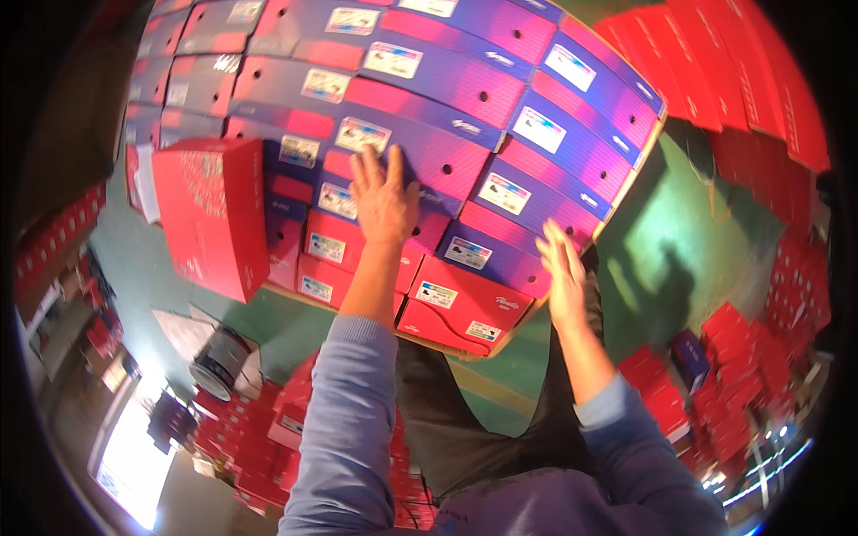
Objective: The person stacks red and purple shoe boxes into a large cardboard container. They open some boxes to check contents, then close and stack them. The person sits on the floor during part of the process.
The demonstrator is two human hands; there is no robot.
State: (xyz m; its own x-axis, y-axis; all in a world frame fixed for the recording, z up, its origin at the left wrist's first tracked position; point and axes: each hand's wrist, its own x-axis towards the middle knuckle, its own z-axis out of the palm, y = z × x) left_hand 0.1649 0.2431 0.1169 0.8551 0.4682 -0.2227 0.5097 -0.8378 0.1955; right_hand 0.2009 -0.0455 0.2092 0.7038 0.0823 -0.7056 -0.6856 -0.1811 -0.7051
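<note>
A stack of purple and pink shoe boxes (429, 147), with red shoe boxes (469, 301) in its lowest rows, stands in front of me. My left hand (385, 197) lies with spread fingers against the labelled ends of the purple boxes. Near the stack's right lower corner, my right hand (564, 278) is held flat, its fingers at the end of a purple box. Neither hand grips anything. A larger red carton (208, 221) stands at a tilt against the left part of the stack.
Tall red cartons (724, 67) stand at the upper right. More red boxes (730, 362) are piled at the lower right, with a purple box (690, 360) among them. Further red boxes (261, 442) and a dark round drum-like object (221, 362) lie at the lower left.
</note>
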